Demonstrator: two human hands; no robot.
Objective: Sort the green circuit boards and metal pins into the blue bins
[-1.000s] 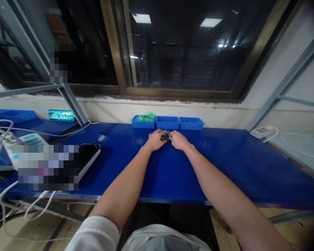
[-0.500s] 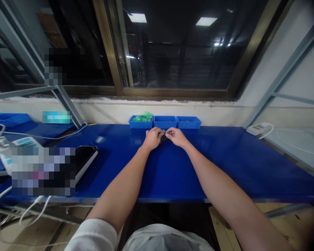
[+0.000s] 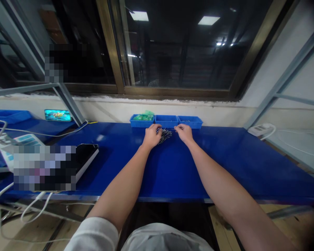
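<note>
A small heap of thin, dark and silvery metal pieces [image 3: 165, 136], like screws or pins, lies on the blue table. At the heap's left edge is my left hand [image 3: 152, 136], its fingers curled and thumb drawn in; what they grip, if anything, cannot be made out. To the right, apart from the heap, my right hand [image 3: 184, 133] is closed in a pinch, thumb against forefinger. Something thin seems to stick out from that pinch, too small to name. Just behind the hands stand a blue bin with green plastic packets [image 3: 143, 118], a middle blue bin [image 3: 166, 122] and a right blue bin [image 3: 190, 122].
On the left lie a dark device [image 3: 87, 153] and white cables [image 3: 43, 209]. A lit phone [image 3: 58, 115] leans at the back left near a blue tray [image 3: 10, 118]. A white power strip [image 3: 261, 129] sits at the right. Metal frame posts [image 3: 69, 104] rise by the window.
My right hand has drawn away from my left hand and the heap, to the right. More of the heap now shows between them. My left hand has stayed at the heap.
</note>
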